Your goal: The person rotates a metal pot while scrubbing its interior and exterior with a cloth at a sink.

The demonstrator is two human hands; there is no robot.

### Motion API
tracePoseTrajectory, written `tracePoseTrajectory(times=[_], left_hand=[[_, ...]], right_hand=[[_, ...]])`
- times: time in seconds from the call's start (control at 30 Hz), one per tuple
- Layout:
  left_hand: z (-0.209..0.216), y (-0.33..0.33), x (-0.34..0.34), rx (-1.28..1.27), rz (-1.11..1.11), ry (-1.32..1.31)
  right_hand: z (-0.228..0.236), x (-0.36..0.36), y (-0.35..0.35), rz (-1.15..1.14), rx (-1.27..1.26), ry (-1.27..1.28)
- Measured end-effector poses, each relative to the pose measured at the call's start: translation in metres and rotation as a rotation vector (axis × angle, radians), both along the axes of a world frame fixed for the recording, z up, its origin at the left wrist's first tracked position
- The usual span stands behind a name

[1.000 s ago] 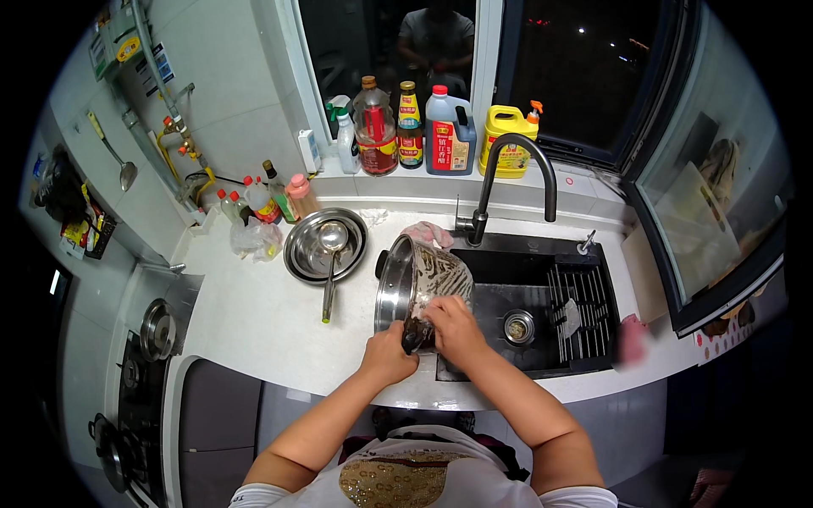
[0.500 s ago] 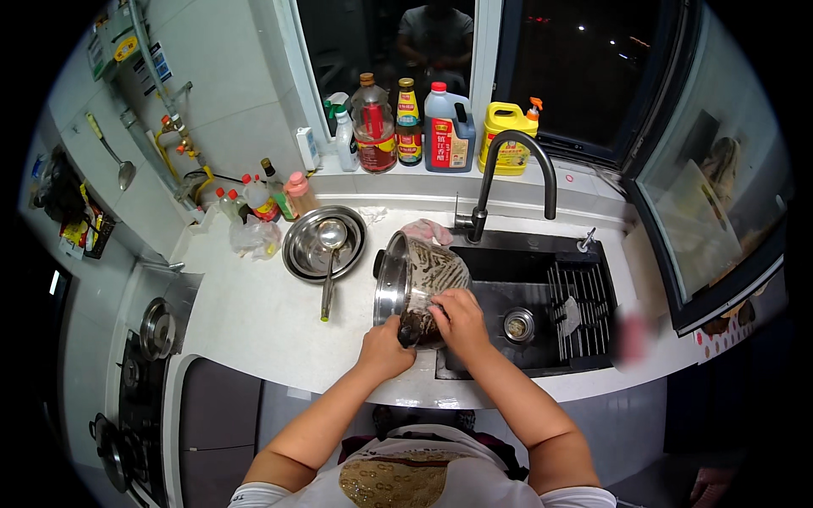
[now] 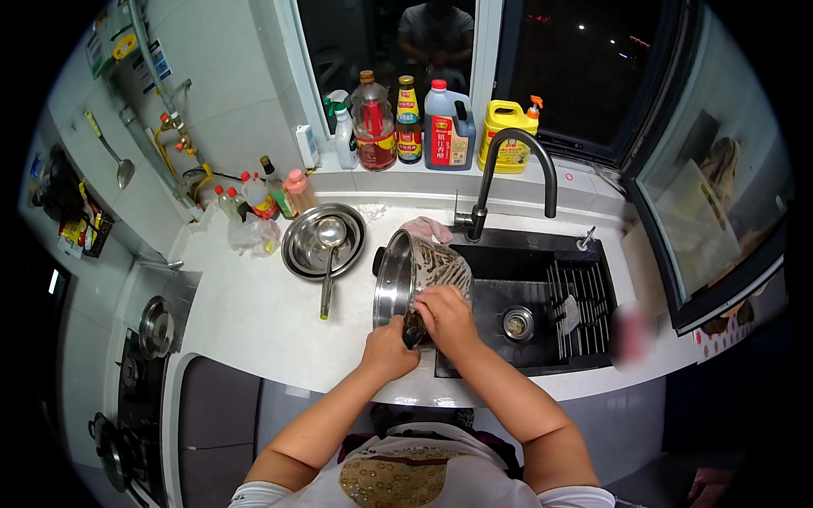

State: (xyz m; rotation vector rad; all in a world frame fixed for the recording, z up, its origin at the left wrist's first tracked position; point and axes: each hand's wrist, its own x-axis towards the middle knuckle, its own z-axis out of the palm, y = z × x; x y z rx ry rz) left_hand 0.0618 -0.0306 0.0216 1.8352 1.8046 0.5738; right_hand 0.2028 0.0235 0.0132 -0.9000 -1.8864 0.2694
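A steel pot [image 3: 392, 279] is tipped on its side at the sink's left edge, its bottom turned toward the basin. Dark residue in streaks covers the pot's underside. My left hand [image 3: 389, 349] is closed around the black handle nearest me. Against the pot's lower outside, close to that handle, my right hand [image 3: 447, 318] presses with curled fingers; whatever they may hold is hidden. The black sink [image 3: 500, 292] lies to the right, with a dark curved faucet [image 3: 515, 135] behind it. A pink cloth [image 3: 426, 229] lies just behind the pot.
Left of the pot, a ladle [image 3: 329, 254] rests in nested steel bowls [image 3: 292, 254]. Several bottles and jugs [image 3: 449, 131] line the windowsill. A plastic bag [image 3: 252, 234] and small bottles sit at the back left. A drying rack [image 3: 580, 313] spans the sink's right side; an open window [image 3: 720, 212] juts in.
My right hand has slid left along the pot, nearer the handle. The dark streaks on the pot's underside look different. My left hand keeps its hold, barely shifted.
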Motion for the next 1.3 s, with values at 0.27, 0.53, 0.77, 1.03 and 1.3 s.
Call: tracePoseTrajectory(times=[0.27,0.53,0.77,1.03,1.3], left_hand=[[0.004,-0.001,0.003,-0.007,0.011,0.005],[-0.002,0.001,-0.003,-0.014,0.034,-0.01],[0.005,0.001,-0.004,-0.031,0.02,0.01],[0.008,-0.002,0.001,-0.008,-0.03,0.049],[0.006,-0.002,0.003,-0.023,-0.032,0.059]], right_hand=[[0.0,0.001,0.001,0.005,0.013,-0.033],[-0.005,0.01,0.004,0.012,-0.017,-0.088],[0.001,0.016,0.006,0.005,-0.013,-0.127],[0.003,0.011,0.002,0.03,-0.031,-0.125],[0.003,0.006,0.002,0.036,-0.015,-0.103]])
